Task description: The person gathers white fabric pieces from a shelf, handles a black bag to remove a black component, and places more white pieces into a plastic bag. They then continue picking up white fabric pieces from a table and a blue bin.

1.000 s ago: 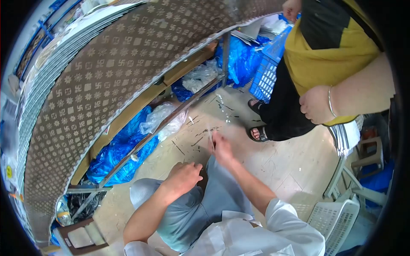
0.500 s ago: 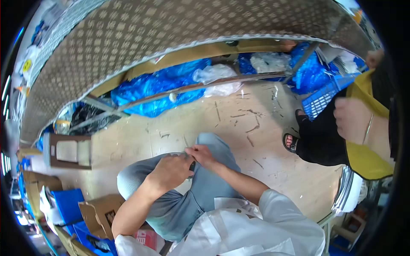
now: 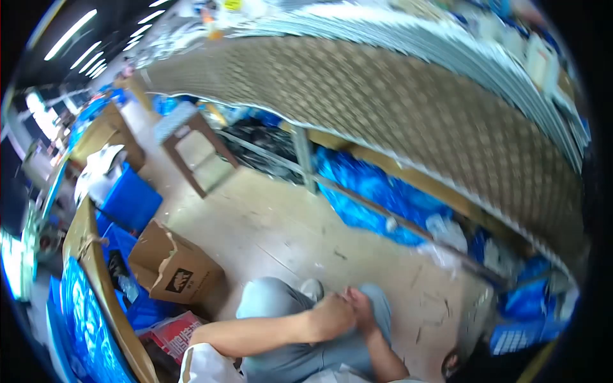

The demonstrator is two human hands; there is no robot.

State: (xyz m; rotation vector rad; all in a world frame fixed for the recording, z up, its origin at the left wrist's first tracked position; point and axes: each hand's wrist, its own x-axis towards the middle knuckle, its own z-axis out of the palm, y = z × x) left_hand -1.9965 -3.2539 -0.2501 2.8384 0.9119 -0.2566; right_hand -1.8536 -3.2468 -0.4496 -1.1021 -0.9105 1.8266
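My left hand (image 3: 333,318) is curled into a fist over my lap, knuckles up. Close against it is my right hand (image 3: 361,310), its fingers bent inward. Both are above my legs in grey trousers (image 3: 274,300). Whatever lies between the fingers is hidden, and the view is somewhat blurred. The nearest thing around them is an open cardboard box (image 3: 185,281) on the floor to the left.
A patterned brown covering hangs from a long table (image 3: 383,96), with blue plastic bags (image 3: 383,191) beneath. A brown stool (image 3: 191,150) stands ahead. Blue bins (image 3: 131,201) line the left. At the lower right are a blue crate (image 3: 527,336) and another person's foot (image 3: 451,364).
My view has swung left, bringing the stool, boxes and ceiling lights further in. The other person has mostly left the frame. My hands stay together over my lap; a dark item by them no longer shows.
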